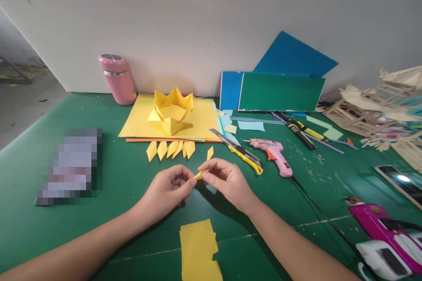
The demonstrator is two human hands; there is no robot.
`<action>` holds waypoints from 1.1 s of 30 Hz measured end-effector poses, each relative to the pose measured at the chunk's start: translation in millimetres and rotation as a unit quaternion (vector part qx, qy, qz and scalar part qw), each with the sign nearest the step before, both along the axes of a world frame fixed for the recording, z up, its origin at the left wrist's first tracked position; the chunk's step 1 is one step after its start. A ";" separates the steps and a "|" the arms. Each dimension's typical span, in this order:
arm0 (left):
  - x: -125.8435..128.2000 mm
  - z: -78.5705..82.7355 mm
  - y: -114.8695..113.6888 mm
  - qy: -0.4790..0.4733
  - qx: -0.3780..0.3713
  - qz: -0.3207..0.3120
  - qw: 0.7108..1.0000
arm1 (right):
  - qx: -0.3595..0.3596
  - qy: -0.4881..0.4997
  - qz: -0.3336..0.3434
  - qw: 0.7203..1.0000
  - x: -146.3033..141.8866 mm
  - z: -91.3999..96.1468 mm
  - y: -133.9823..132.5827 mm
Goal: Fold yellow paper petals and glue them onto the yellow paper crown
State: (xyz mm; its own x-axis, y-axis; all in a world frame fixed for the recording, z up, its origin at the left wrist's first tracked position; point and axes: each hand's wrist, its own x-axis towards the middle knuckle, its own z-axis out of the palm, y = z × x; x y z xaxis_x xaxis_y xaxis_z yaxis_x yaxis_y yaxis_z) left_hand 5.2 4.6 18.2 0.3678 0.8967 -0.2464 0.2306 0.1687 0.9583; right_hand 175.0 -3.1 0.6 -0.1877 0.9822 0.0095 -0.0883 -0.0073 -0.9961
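Observation:
My left hand (172, 187) and my right hand (229, 181) meet over the middle of the table, both pinching one small folded piece of yellow paper (198, 175). The fingers cover much of it. Just beyond them lies a single yellow folded diamond (210, 153). To its left, a row of several yellow paper diamonds (162, 151) runs along the edge of a stack of coloured paper (135, 125). On that stack stands a pointed yellow paper crown shape (171, 125). Nearer to me is a pile of yellow paper pieces (198, 246).
Right of my hands lie a yellow utility knife (242, 153) and a pink glue gun (273, 151) with a black cord. Farther right are pliers (298, 134), a phone (404, 184) and a wooden stick model (372, 109). A pink flask (118, 80) stands at back left.

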 end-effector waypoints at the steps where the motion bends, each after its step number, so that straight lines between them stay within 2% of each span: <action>1: -0.1 -1.0 -0.1 0.001 0.000 -0.003 1.000 | -0.001 -0.005 0.001 1.000 -0.4 0.2 -0.4; 9: -3.0 -9.3 -0.1 0.030 0.006 -0.006 1.000 | 0.024 -0.026 0.015 0.999 -3.6 -1.8 -2.4; 23: -1.1 -8.6 0.5 0.032 -0.013 -0.009 0.999 | 0.110 -0.086 -0.003 0.990 -4.9 1.4 -4.9; 28: -2.1 -5.6 2.3 0.022 -0.046 -0.013 0.999 | 0.113 -0.091 0.006 0.989 -4.2 1.6 -4.8; 33: -3.1 -5.2 3.5 0.015 -0.047 -0.013 0.999 | 0.115 -0.094 0.020 0.989 -3.2 1.7 -5.4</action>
State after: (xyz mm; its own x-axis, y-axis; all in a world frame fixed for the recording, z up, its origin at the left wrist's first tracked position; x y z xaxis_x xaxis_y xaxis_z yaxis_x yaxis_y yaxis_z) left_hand 2.1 8.1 13.1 0.3819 0.8589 -0.3413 0.2655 0.2518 0.9307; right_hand 171.9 -8.5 2.3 -0.2451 0.9502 0.1925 0.0941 0.2209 -0.9707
